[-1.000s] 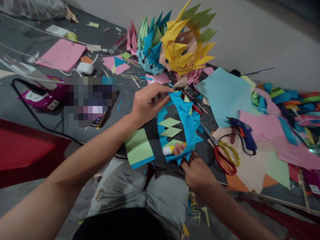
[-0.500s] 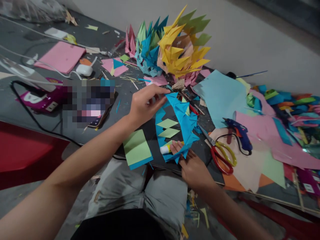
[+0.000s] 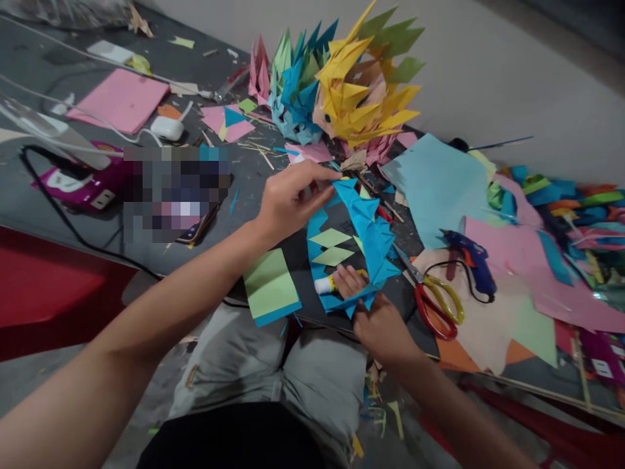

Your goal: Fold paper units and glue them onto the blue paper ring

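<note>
A ring of folded blue paper (image 3: 364,212) with pointed spikes lies on the dark table before me. At its far end my left hand (image 3: 295,195) pinches the edge between thumb and fingers. My right hand (image 3: 374,316) grips the near end, fingers inside the ring and the rest of the hand outside. Within the ring are two light green paper diamonds (image 3: 333,255) and a glue stick (image 3: 325,285) with a white cap, partly hidden behind my right fingers. A stack of green and blue paper sheets (image 3: 271,286) lies left of the ring.
Scissors (image 3: 434,306) and a blue glue gun (image 3: 471,257) rest to the right among coloured sheets. Spiky paper pieces, one yellow (image 3: 366,98), stand at the back. A phone (image 3: 200,228), a purple power strip (image 3: 81,179) and cables lie left. Paper scraps crowd the far right.
The whole view has shifted slightly. My right fingers have moved further into the ring and up, near the lower green diamond. My left hand keeps its pinch on the far end.
</note>
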Available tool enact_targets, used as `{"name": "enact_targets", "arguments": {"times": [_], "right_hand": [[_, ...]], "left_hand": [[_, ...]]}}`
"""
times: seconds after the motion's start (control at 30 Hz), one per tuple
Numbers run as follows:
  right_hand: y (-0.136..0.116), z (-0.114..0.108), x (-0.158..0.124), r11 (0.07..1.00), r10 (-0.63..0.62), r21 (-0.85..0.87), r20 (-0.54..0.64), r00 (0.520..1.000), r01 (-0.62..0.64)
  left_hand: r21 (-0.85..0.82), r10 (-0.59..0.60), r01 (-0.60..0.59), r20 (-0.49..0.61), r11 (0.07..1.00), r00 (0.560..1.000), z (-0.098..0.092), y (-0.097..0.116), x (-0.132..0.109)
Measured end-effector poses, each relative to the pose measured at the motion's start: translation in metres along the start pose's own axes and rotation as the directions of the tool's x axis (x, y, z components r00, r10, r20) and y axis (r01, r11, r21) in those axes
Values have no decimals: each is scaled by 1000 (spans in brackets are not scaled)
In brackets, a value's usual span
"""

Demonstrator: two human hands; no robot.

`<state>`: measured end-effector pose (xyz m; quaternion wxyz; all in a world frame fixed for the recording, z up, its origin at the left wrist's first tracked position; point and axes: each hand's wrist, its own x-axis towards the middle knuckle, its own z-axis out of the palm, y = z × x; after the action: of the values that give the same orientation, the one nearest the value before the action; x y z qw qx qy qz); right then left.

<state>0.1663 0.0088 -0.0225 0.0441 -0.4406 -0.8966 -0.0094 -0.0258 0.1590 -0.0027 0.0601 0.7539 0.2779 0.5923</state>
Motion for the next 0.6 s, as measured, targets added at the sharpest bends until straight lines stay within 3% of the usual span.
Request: {"name": "enact_targets", "arguments": {"times": [0.13, 0.33, 0.5, 0.6], "right_hand": [[0, -2, 13, 999, 32, -8, 2, 999, -32], [-5, 3, -11, 999, -11, -46, -12, 1000, 11], [-1, -3, 13, 999, 54, -1, 0, 999, -54], [-2, -1, 13, 998, 62, 15, -10, 998, -62]], "left_hand": [[-11, -1, 1, -7, 1000, 1000, -1, 0, 1], [-14, 0, 0, -6, 1000, 1000, -1, 1, 1], [-36, 35, -35, -4, 999, 999, 1, 1, 0], [-18, 10, -10, -22, 1000, 1000, 0, 0, 0]]}}
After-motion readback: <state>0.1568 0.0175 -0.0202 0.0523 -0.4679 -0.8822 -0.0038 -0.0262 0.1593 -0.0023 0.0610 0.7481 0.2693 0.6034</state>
